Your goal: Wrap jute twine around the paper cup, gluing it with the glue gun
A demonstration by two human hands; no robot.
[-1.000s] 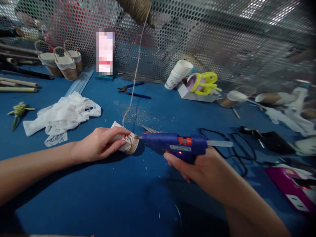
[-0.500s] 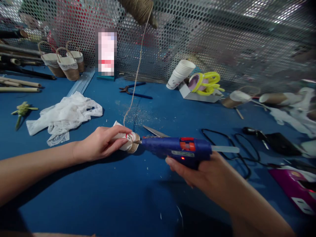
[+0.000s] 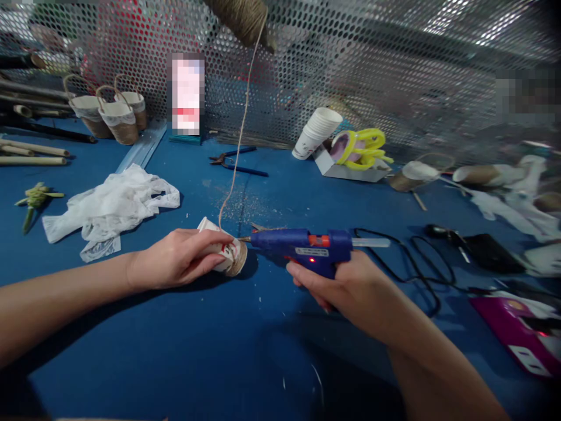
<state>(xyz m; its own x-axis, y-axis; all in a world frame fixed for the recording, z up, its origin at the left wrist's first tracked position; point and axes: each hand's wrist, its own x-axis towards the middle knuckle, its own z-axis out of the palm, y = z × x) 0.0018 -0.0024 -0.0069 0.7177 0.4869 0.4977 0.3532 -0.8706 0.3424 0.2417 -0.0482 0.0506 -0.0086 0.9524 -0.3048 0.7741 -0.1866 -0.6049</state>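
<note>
My left hand (image 3: 186, 257) is closed round a white paper cup (image 3: 228, 251) lying tilted on its side. Twine is wound about the cup's bottom end, facing right. From the cup the twine (image 3: 240, 140) runs up to a brown spool (image 3: 239, 20) hanging at the top. My right hand (image 3: 337, 283) grips a blue hot glue gun (image 3: 302, 245) with its red light on. The gun's nozzle points left, close to the cup's wound end; whether it touches cannot be made out. A clear glue stick (image 3: 371, 242) sticks out of its back.
Behind the gun lie scissors (image 3: 259, 227), partly hidden. Pliers (image 3: 241, 162), crumpled white lace (image 3: 127, 204) and stacked paper cups (image 3: 316, 134) are farther back. Twine-wrapped cups with handles (image 3: 120, 120) stand at left. A black cord (image 3: 409, 263) curls at right, before a purple power strip (image 3: 511, 336).
The glue gun has shifted slightly up and left, its nozzle nearer the cup's upper side. The cup has turned a little in my left hand. The whole view has moved slightly.
</note>
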